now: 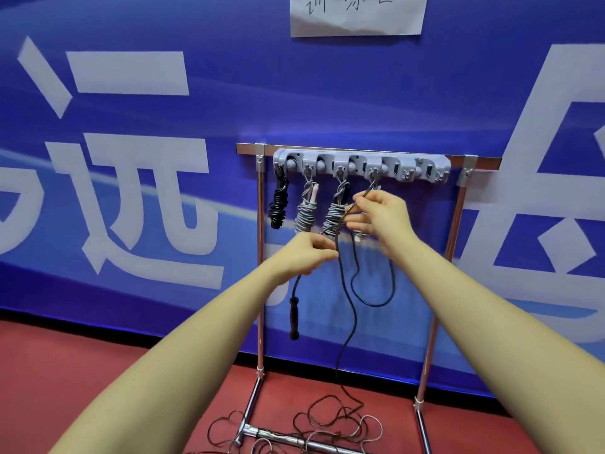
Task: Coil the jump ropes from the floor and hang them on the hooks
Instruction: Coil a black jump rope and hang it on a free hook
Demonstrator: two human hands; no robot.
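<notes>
Both hands' fingers (322, 245) pinch a thin dark rope (343, 309) (black handle (294, 317) dangling), loose on the floor

The grey plastic hook rail (361, 168) carries 3 coiled rope bundles (335, 213) on its left hooks, crowding that side; its 2 right holders (429, 168) stand free. Loose dark rope (334, 421) tangles around the chrome stand's foot (294, 441).

A blue banner (229, 119) printed with huge white characters was stretched across the wall, a handwritten paper sign (357, 14) was taped up top, and red flooring (82, 365) was laid below.
</notes>
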